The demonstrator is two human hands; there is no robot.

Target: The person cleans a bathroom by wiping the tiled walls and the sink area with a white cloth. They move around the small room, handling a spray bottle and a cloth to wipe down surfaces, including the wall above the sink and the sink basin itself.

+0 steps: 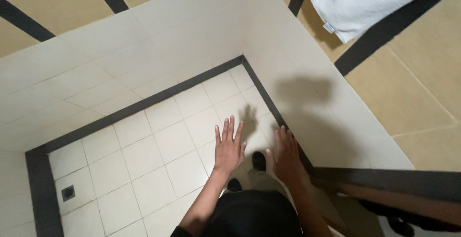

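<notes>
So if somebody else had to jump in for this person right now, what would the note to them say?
Left hand: open, fingers spread, palm down, holding nothing, out over the white tiled floor.
Right hand: open too, empty, close to the white tiled wall and the dark border strip at its foot; whether it touches the wall cannot be told.
Around: a white towel hangs over the top of the wall, above and to the right. A small square drain sits in the floor far to the left. The person's dark shoes stand on the tiles just below the hands.
Done: nothing picked up. Left: towel untouched.
</notes>
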